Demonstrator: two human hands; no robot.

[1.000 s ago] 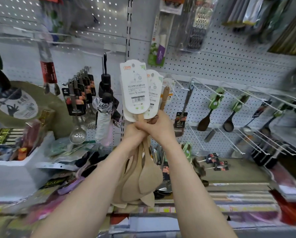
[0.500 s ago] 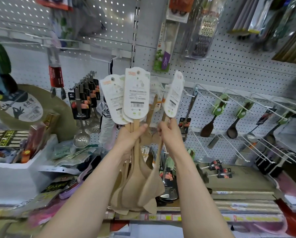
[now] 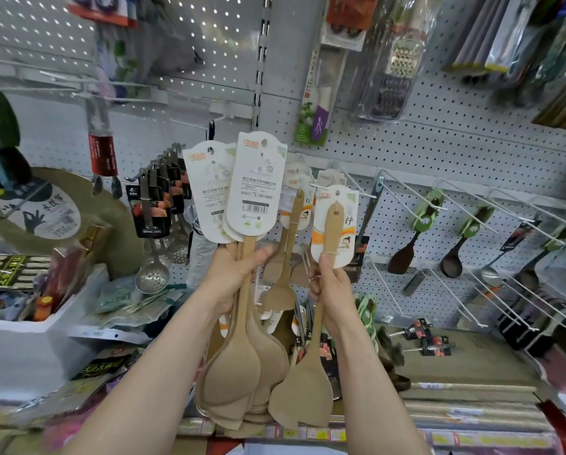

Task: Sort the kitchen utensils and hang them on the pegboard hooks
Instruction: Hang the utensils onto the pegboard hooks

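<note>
Left hand: the left hand (image 3: pixel 234 277) is wrapped round the handles of a bundle of wooden spatulas (image 3: pixel 239 366), with the thumb across the front. Their backing cards fan out above the fist and the blades hang below.
Right hand: the right hand (image 3: pixel 332 292) grips the handle of a single wooden spatula (image 3: pixel 303 395) just under its backing card (image 3: pixel 321 238).
Hands: they are apart, each closed on its own load.
Where the goods are: everything is held up in front of the pegboard (image 3: pixel 455 152). More wooden spatulas (image 3: pixel 280 295) already hang on it, seen between the two hands.
Long axis: the single spatula stands nearly upright, card end up and blade down, leaning slightly left at the bottom.
Deciding relation: a wire hook (image 3: pixel 360 185) juts out just above and beyond the card's top hole, so the right hand is the nearer one.
Next move, as a judgement: lift the card and thread its hole over the hook tip.
Risk: the hole is small, and a tilted card may miss the tip.
</note>
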